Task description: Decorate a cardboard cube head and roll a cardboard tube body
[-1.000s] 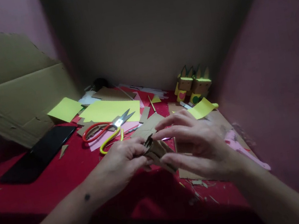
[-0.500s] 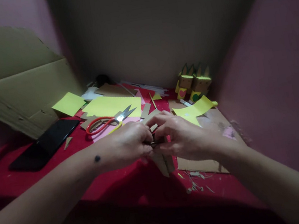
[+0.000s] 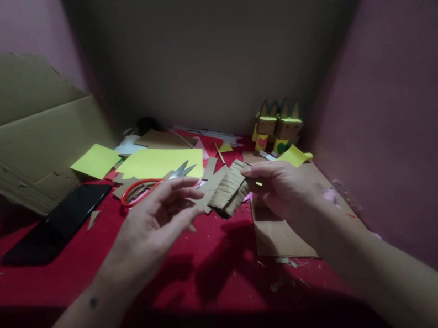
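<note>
A small folded piece of cardboard with creased, ridged faces hangs tilted above the red cloth. My right hand pinches it at its upper right corner between thumb and fingers. My left hand is just left of the piece, fingers apart and holding nothing; a small gap seems to lie between its fingertips and the cardboard. Behind the left hand lie scissors with an orange-red handle loop, their blades pointing right, partly hidden by that hand.
A black phone lies at left before a large upright cardboard sheet. Yellow paper is spread behind the scissors. Small cardboard figures stand at back right. A flat cardboard sheet and scraps lie at right.
My left hand has let go of the cardboard and moved left, its fingers spreading. The piece has turned and now shows its ridged faces, held by my right hand. The view has shifted slightly.
</note>
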### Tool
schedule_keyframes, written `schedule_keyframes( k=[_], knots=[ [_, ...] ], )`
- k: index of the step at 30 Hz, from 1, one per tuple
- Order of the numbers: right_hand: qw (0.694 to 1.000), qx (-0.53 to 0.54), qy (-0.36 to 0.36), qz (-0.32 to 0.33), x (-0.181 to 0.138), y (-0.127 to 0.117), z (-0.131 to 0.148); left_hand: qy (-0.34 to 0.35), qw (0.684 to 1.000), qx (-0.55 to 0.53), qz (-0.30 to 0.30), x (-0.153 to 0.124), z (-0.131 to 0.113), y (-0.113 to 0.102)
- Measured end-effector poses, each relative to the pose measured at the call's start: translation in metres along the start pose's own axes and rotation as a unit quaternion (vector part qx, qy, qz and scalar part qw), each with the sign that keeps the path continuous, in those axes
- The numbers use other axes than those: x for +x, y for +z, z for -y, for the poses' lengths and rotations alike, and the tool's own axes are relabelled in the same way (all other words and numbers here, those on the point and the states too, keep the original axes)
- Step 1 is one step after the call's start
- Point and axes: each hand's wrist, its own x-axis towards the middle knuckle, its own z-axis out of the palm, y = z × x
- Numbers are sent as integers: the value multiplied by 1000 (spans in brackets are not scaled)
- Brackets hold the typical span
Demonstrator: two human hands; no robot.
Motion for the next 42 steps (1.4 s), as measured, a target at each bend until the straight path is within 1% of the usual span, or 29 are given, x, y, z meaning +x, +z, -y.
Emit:
schedule_keyframes(
  k=[1, 3, 4, 5, 7, 9, 11, 13, 16, 20, 22, 24, 30, 33, 35, 42],
  knots=[
    [1000, 12, -3, -16, 3, 0, -3, 13, 1000, 10, 10, -7, 4, 3],
    [999, 26, 1, -34, 6, -2, -8, 48, 997, 62, 10, -16, 8, 10],
    [999, 34, 5, -40, 7, -2, -11, 77, 991, 107, -9, -18, 9, 13],
    [998, 41, 10, -44, 8, -3, -13, 115, 981, 154, -35, -19, 10, 17],
    [997, 54, 21, -48, 8, -5, -19, 187, 949, 237, -85, -17, 11, 23],
    [996, 64, 33, -47, 8, -6, -24, 241, 918, 296, -110, -13, 12, 27],
    [995, 72, 48, -46, 9, -7, -29, 286, 889, 342, -110, -10, 15, 28],
    [994, 76, 67, -48, 11, -8, -34, 334, 853, 388, -96, -8, 18, 29],
    [991, 83, 92, -55, 11, -8, -39, 382, 807, 444, -78, -7, 21, 28],
    [989, 93, 99, -49, 10, -8, -42, 415, 784, 457, -68, -3, 22, 24],
    [990, 99, 95, -42, 9, -8, -43, 433, 779, 448, -68, 0, 23, 21],
    [990, 103, 91, -30, 8, -7, -44, 443, 783, 431, -70, 3, 25, 18],
    [990, 104, 89, 24, -1, -4, -42, 418, 821, 385, -57, 6, 29, 11],
    [989, 94, 88, 68, -6, -4, -40, 409, 832, 371, -54, 6, 29, 11],
    [989, 89, 81, 85, -7, -6, -39, 406, 837, 362, -49, 5, 29, 11],
    [997, 51, 16, 47, -3, -19, -34, 377, 857, 348, -49, 4, 30, 6]
  ],
)
